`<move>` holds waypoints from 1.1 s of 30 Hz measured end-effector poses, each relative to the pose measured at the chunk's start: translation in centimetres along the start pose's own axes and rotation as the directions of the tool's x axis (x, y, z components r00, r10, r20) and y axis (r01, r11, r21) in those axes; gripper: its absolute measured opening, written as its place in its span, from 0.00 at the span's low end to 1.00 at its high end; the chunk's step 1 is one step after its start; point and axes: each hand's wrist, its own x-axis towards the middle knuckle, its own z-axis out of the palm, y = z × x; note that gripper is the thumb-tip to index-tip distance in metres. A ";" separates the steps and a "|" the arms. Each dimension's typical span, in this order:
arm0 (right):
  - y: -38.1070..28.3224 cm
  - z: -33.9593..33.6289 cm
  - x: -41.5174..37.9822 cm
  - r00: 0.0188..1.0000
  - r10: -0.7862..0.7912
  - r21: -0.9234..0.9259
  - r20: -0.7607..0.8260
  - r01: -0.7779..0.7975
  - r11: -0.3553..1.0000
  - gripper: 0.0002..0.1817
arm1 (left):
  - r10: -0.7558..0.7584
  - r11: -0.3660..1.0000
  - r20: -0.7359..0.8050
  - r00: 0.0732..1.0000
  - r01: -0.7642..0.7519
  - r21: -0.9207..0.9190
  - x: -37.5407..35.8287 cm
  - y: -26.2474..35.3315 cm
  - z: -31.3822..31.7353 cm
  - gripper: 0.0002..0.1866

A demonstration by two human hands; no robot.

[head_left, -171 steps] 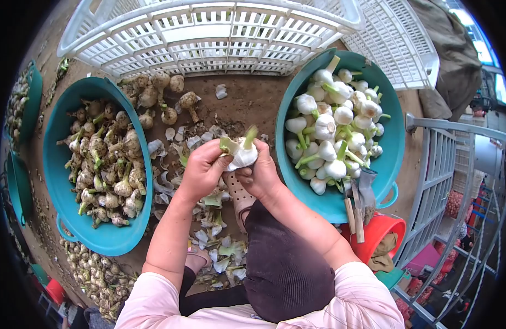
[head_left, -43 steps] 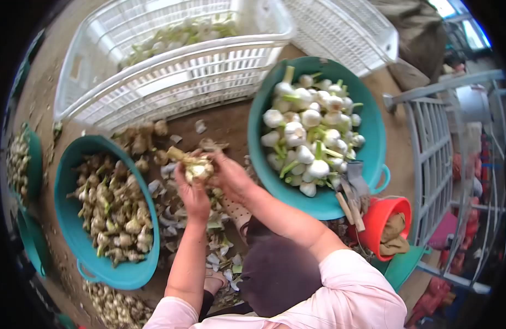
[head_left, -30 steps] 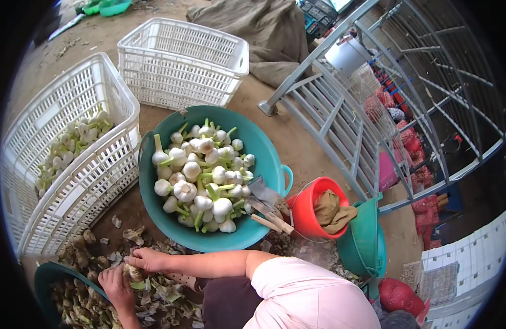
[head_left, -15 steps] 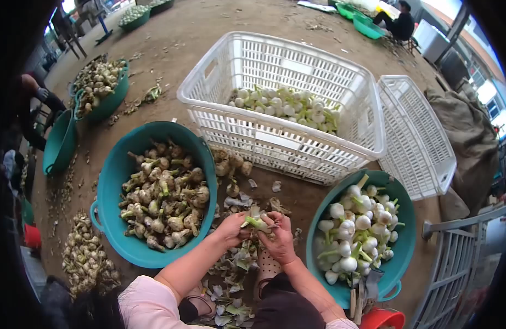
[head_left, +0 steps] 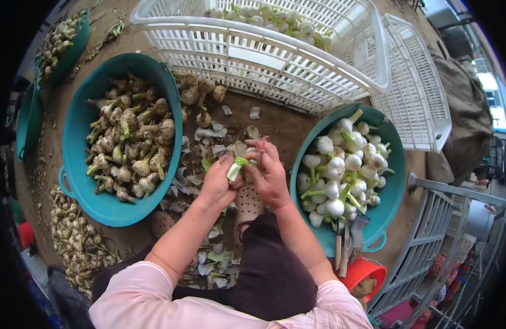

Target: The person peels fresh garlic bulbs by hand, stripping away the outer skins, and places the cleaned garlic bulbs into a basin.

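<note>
Between my two hands is a garlic bulb, its cut green stem (head_left: 236, 169) pointing toward me. My left hand (head_left: 218, 180) is closed round the stem end. My right hand (head_left: 272, 178) is closed at the other side, its fingers bent over the bulb and some thin reddish strands or skin (head_left: 258, 146). Most of the bulb itself is hidden by my fingers. To the left stands a teal tub (head_left: 77, 186) of dirty, unpeeled garlic (head_left: 129, 142). On the right, another teal tub (head_left: 394, 189) holds clean white garlic (head_left: 352, 162).
A white plastic crate (head_left: 253, 66) with peeled garlic stands ahead, beside another white crate (head_left: 415, 88). Peeled skins (head_left: 214, 260) litter the ground by my shoes. Tools with wooden handles (head_left: 343, 247) rest at the right tub's edge, near a red bucket (head_left: 368, 277) and a metal railing (head_left: 423, 247).
My view has tilted down, so tubs and crates sit higher in the picture. Both hands still hold the garlic, whose stem has turned to show its cut end toward me.
</note>
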 end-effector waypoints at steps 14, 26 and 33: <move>1.4 1.5 -1.1 0.788 0.611 0.924 -0.082 -0.169 0.342 0.19 | 0.457 -0.046 0.531 0.713 -0.578 0.815 -1.2 1.8 1.9 0.15; 2.9 0.2 -1.2 0.737 0.675 0.923 0.029 -0.278 0.265 0.11 | 0.268 0.112 0.602 0.752 -0.645 0.756 0.1 3.1 -1.3 0.06; 3.6 -1.0 -1.9 0.586 0.808 0.944 -0.063 -0.228 0.240 0.15 | 0.472 0.836 0.335 0.816 -0.535 0.124 -1.0 6.6 -4.3 0.07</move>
